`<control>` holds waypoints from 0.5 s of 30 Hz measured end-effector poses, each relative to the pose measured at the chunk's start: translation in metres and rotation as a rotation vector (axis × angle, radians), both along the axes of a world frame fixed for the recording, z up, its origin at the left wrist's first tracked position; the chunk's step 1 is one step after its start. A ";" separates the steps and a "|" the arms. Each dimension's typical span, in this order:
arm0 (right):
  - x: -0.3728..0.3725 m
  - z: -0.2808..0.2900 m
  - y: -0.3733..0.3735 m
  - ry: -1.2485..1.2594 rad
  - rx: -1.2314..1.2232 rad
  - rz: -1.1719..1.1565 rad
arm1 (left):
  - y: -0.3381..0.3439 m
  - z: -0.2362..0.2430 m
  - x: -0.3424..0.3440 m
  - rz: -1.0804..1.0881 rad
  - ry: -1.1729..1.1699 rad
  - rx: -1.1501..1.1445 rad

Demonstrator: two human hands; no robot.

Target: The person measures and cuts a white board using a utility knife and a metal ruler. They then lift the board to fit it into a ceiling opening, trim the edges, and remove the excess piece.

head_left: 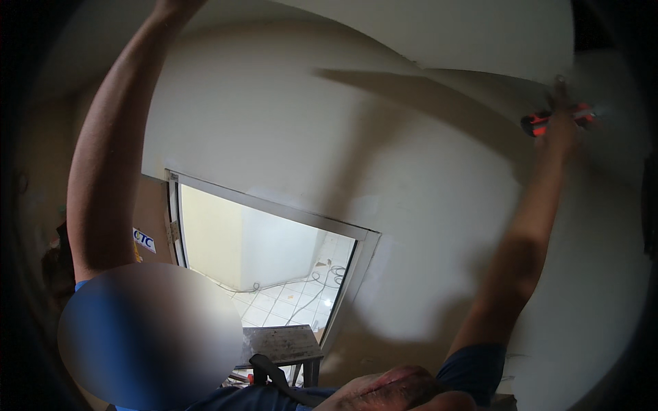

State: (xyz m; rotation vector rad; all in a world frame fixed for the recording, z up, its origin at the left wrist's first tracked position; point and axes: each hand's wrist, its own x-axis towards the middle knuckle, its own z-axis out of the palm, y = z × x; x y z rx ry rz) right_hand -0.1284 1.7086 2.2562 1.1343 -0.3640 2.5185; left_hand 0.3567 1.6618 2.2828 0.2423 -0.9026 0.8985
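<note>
My right hand is raised at the upper right, its fingers closed round a red-and-black utility knife. Motion blurs both the fingers and the tool, so its blade cannot be made out. Right beside that hand is the lower edge of a large pale board, which spans the top of the view. My left arm reaches up along the left side. Past the wrist it leaves the picture at the upper edge, so the left hand and anything it touches are hidden.
A pale wall carries shadows of the arms and board. Through a metal-framed opening a tiled floor with loose cables shows. A stained step or bench top stands below, near a dark strap.
</note>
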 end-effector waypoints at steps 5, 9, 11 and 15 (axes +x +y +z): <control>0.017 0.009 -0.008 0.065 0.035 0.131 | -0.061 -0.009 -0.004 -0.150 0.117 0.230; 0.021 0.018 0.004 0.004 0.006 0.081 | -0.050 -0.024 -0.014 -0.328 -0.064 0.287; 0.021 0.024 0.007 -0.017 -0.016 0.040 | -0.078 -0.017 -0.012 -0.267 0.036 0.266; 0.004 0.040 0.017 0.018 -0.041 -0.007 | -0.083 -0.007 -0.010 -0.150 0.159 0.253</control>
